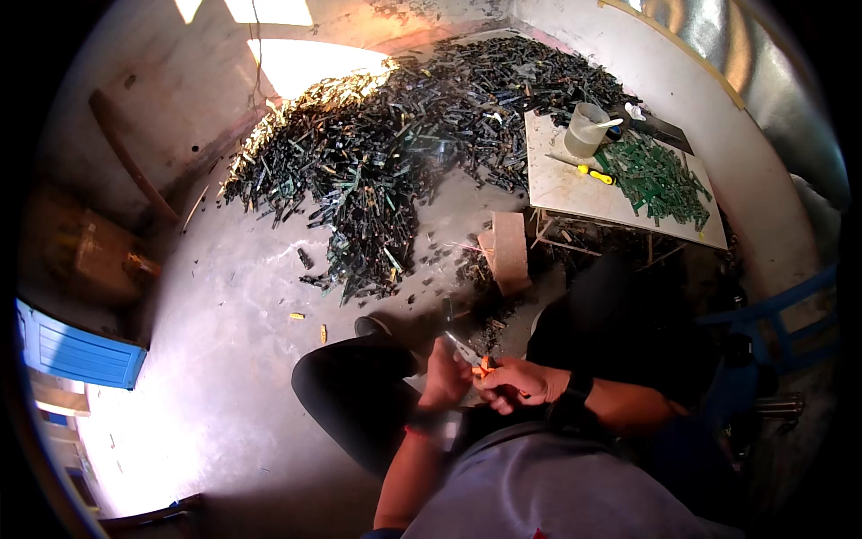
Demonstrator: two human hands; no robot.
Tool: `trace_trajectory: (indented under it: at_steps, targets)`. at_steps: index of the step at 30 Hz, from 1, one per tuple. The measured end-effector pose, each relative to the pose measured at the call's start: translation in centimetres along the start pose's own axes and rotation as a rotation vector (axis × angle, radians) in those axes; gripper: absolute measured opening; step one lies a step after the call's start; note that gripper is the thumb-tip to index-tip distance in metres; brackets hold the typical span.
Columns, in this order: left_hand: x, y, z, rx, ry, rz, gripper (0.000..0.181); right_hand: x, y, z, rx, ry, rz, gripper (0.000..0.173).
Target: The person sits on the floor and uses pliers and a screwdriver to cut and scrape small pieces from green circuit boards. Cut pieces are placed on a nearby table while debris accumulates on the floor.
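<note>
In front of my lap both hands are close together. My right hand (525,383) grips an orange-handled hand tool (483,367), whose grey metal end (465,348) points up and left. Its exact kind is hard to make out. My left hand (446,372) is curled against the tool's left side; its fingers are partly hidden, and I cannot tell what they hold. Just beyond the left hand shows a small dark strip (449,308), either near the fingers or on the floor.
A large heap of dark electronic strips (377,162) spreads over the floor. At right, a low white-topped table (559,185) bears green circuit boards (650,178), a yellow-handled screwdriver (592,174) and a plastic cup (584,131). A brick-like block (510,252) stands before it.
</note>
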State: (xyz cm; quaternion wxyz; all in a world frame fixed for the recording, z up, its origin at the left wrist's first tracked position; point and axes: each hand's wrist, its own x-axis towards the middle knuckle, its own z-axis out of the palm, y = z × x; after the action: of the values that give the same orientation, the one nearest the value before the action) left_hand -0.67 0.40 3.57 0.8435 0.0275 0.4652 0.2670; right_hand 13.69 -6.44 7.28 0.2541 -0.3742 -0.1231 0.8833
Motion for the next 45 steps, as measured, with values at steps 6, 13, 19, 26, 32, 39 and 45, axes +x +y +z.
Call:
trace_trajectory:
  at_steps: [6, 13, 19, 26, 32, 39, 45]
  targets:
    - [2.1, -0.9, -2.0, 0.111, -0.009, 0.17, 0.043, 0.0, -0.2, 0.8, -0.085, 0.002, -0.094, 0.011]
    - [5.3, -2.4, -5.0, 0.517, -0.074, 0.34, 0.039, -1.3, -2.6, -4.0, -1.899, 0.772, -0.504, 0.027]
    - [7.7, -2.9, -8.6, 0.506, -0.076, 0.425, 0.038, 0.8, -0.7, -3.0, -0.939, 0.276, -0.193, 0.017]
    - [3.5, -1.9, -4.9, 0.357, -0.014, 0.443, 0.033, 0.1, 1.6, 0.9, 0.338, -0.434, 0.018, 0.019]
    - [0.3, -1.2, -1.1, 0.184, -0.054, 0.119, 0.04, -2.0, -3.1, -2.6, -1.701, 0.73, -0.486, 0.025]
    - [1.9, -1.7, -2.5, 0.2, 0.057, 0.268, 0.04, -1.0, -4.3, 0.5, -0.981, 0.315, 0.09, 0.019]
    - [1.3, -1.5, 0.4, 0.04, 0.238, 0.384, 0.038, 0.8, 1.4, 0.2, 0.42, -0.322, 0.075, 0.017]
